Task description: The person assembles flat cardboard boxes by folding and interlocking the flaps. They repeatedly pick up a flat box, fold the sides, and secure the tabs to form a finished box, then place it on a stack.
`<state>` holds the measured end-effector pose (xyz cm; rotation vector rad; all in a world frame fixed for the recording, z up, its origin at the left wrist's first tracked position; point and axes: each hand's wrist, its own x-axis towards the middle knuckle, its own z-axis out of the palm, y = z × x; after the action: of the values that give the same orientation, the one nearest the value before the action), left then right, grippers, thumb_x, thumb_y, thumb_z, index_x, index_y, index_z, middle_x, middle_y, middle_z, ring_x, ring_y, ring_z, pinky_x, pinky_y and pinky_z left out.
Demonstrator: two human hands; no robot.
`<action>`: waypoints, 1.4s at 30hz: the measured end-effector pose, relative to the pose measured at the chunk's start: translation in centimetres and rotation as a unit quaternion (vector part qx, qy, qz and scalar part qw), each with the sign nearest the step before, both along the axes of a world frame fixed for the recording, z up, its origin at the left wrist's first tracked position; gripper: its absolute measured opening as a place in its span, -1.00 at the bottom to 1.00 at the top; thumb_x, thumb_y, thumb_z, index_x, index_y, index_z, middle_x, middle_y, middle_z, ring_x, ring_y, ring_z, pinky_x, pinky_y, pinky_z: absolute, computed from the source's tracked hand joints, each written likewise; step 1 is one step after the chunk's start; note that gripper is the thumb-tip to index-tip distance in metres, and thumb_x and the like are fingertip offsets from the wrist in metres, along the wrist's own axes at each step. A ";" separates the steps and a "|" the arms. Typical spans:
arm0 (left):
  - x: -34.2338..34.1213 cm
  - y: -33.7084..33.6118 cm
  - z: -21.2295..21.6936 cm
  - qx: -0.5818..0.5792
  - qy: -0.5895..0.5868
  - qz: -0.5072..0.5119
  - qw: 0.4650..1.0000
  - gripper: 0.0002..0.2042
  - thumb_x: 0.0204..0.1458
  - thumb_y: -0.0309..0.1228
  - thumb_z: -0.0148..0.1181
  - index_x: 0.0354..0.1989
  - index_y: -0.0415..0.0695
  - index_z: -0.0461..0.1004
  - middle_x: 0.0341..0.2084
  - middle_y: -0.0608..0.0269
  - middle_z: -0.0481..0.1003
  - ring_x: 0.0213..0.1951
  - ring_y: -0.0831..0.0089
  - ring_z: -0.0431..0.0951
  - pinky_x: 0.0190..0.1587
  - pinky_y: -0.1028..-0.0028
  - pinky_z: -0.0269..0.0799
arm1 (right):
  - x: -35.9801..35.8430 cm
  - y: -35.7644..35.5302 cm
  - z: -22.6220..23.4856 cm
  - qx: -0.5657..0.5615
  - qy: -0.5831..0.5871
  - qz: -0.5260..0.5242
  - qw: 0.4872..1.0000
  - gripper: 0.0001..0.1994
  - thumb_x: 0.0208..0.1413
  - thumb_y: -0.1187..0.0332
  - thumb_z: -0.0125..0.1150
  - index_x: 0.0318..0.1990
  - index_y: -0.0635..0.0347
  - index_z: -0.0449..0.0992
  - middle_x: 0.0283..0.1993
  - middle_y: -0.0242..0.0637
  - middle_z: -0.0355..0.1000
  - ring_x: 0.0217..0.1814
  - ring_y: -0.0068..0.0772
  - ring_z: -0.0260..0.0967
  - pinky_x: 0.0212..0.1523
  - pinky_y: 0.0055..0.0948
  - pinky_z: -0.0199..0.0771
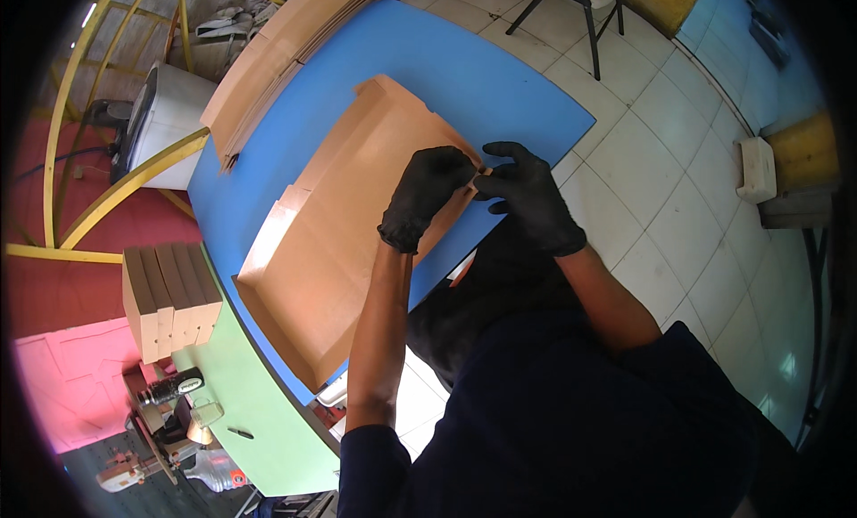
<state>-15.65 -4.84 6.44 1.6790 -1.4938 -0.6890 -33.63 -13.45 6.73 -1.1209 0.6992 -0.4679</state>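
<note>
A brown cardboard box [330,223], unfolded into a shallow tray with raised side walls, lies on the blue tabletop [527,98]. My hands, both in black gloves, meet at its right-hand corner. With fingers bent and pressed together, my left hand [433,192] grips the box wall there. Opposite it, my right hand [531,196] pinches a small corner flap, one finger lifted away from the cardboard. The exact fold between the fingertips is mostly hidden by the gloves.
Flat cardboard sheets [277,62] are stacked along the table's far left edge. Folded boxes [170,295] stand beside a pale green table [277,438], which holds a pen [240,432] and a black bottle [171,386]. A folding chair [585,4] stands on the tiled floor beyond.
</note>
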 end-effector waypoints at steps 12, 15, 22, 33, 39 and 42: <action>-5.3 2.4 0.6 0.061 -0.151 -0.044 0.986 -0.69 -0.02 -0.42 0.32 -0.06 -0.14 0.64 -0.08 0.12 0.64 -0.04 0.14 0.61 0.05 0.21 0.49 | 0.5 -5.6 -0.4 -0.339 0.050 -0.056 0.938 -0.47 0.21 0.21 0.39 0.27 0.18 0.41 0.13 -0.09 0.51 0.03 -0.22 0.54 -0.14 -0.35 0.60; -9.1 4.8 1.7 -0.069 -0.096 -0.093 0.989 -0.87 0.07 -0.39 0.16 -0.35 0.01 0.66 -0.33 0.25 0.62 -0.20 0.27 0.63 -0.13 0.33 0.50 | 1.8 -7.1 -0.1 -0.636 0.063 -0.021 0.769 -0.38 0.14 0.25 0.40 0.35 0.10 0.36 0.33 -0.07 0.37 0.23 0.06 0.44 0.05 -0.12 0.58; -5.7 10.9 4.5 0.148 -0.186 -0.136 0.962 -0.61 -0.13 -0.04 0.41 -0.20 -0.02 0.68 -0.28 0.17 0.63 -0.19 0.18 0.61 -0.09 0.22 0.43 | 0.3 -7.9 2.3 -0.551 0.224 0.240 0.767 -0.80 0.07 0.29 0.30 -0.22 0.20 0.54 -0.32 -0.07 0.53 -0.18 0.04 0.52 -0.14 -0.11 0.47; -12.7 9.2 2.3 -0.058 -0.442 0.156 0.881 -0.86 -0.18 -0.35 0.27 -0.43 -0.05 0.52 -0.52 0.26 0.39 -0.42 0.30 0.44 -0.35 0.26 0.29 | 0.7 -0.2 -0.2 -0.327 0.064 0.252 0.909 -0.85 0.13 0.47 0.27 -0.24 0.40 0.48 -0.42 -0.35 0.34 -0.34 -0.63 0.18 -0.30 -0.42 0.34; -11.8 11.9 2.4 -0.176 -0.306 0.261 0.898 -0.86 -0.22 -0.48 0.26 -0.63 -0.07 0.37 -0.68 0.17 0.28 -0.60 0.17 0.40 -0.54 0.22 0.28 | 0.0 0.7 -0.7 -0.263 0.124 0.281 0.914 -0.81 0.14 0.51 0.31 -0.10 0.32 0.57 -0.30 -0.46 0.50 -0.27 -0.70 0.33 -0.23 -0.49 0.42; -11.8 11.6 2.5 -0.061 -0.192 0.363 0.910 -0.84 -0.07 -0.46 0.27 -0.61 -0.14 0.42 -0.65 0.09 0.37 -0.57 0.08 0.45 -0.47 0.17 0.34 | -0.4 2.4 -0.7 -0.151 0.054 0.263 0.951 -0.69 0.14 0.49 0.32 0.05 0.32 0.56 -0.18 -0.36 0.58 -0.18 -0.62 0.46 -0.12 -0.50 0.49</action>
<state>-27.41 6.72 8.93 2.1509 -0.9846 0.1447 -34.03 -11.04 6.06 -1.5714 0.4000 -0.0553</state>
